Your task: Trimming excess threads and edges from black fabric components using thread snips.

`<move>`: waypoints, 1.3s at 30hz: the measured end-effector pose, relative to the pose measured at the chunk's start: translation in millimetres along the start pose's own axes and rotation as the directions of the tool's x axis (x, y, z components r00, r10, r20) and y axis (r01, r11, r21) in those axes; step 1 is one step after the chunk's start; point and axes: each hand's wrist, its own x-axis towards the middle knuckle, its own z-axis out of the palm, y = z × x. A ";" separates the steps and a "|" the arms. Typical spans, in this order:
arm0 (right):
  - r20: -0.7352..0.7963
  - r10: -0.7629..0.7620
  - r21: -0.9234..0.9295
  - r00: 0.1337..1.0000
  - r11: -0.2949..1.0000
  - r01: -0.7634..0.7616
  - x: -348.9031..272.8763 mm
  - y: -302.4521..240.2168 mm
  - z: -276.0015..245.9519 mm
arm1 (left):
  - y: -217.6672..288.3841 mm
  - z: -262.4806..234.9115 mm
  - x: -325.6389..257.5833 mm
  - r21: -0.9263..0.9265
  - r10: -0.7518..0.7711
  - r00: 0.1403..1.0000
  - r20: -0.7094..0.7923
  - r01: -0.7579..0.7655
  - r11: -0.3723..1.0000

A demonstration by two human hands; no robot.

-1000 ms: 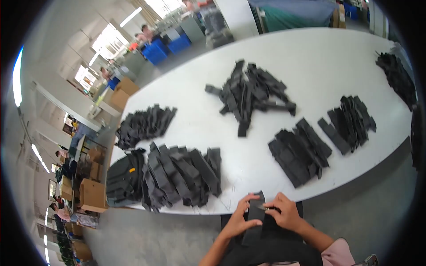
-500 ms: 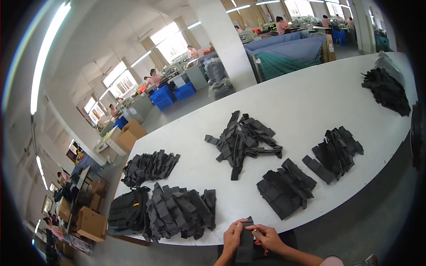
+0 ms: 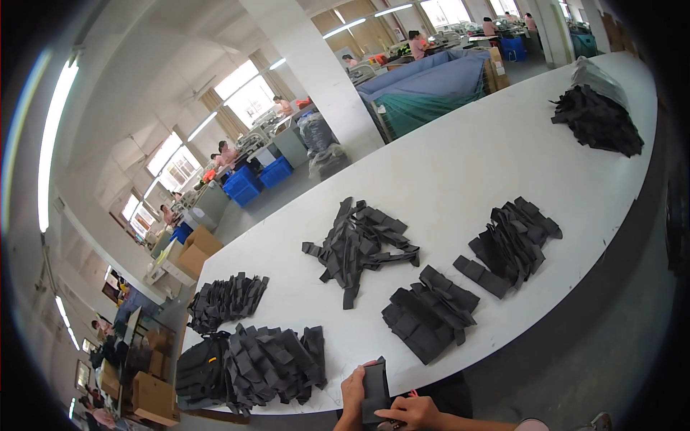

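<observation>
both hands sit at the near edge of the white table (image 3: 460, 165), low in the view. the left hand (image 3: 352, 391) grips the left side of a dark fabric piece (image 3: 375, 390), held upright; the right hand (image 3: 415, 412) clasps its lower right corner, fingers curled round it. the piece hangs just off the table edge, close to the body

to handle it well, i'd judge the piece wants keeping flat and taut between the two grips, edges squared, so it lies clean on a stack

on the table: a big fanned stack (image 3: 269, 359) just left of the hands, a smaller one (image 3: 226, 300) beyond it, a neat pile (image 3: 429, 312) just right, a loose tangle (image 3: 363, 244) in the middle, another pile (image 3: 514, 241) further right, and a far heap (image 3: 596, 118) at the top right. other people work at benches well behind
</observation>
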 end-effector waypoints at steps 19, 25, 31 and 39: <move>-0.031 0.322 0.214 0.946 0.927 -0.309 51.4 30.9 14.6 | -10.6 -16.9 1.6 -0.267 0.264 0.963 0.055 -0.241 0.933; 0.224 0.607 0.425 0.763 0.643 -0.637 55.9 39.8 45.5 | -18.5 -37.5 -12.9 -0.074 0.265 0.959 0.104 -0.259 0.963; 0.541 0.686 0.554 0.487 0.145 -0.820 85.0 12.7 64.0 | 0.4 -58.8 -33.0 -0.144 0.169 0.986 -0.008 -0.168 0.975; 0.303 0.551 0.269 0.777 0.733 -0.625 55.4 -31.9 88.9 | -20.7 -112.3 -73.2 -0.345 0.126 0.964 -0.233 -0.203 0.916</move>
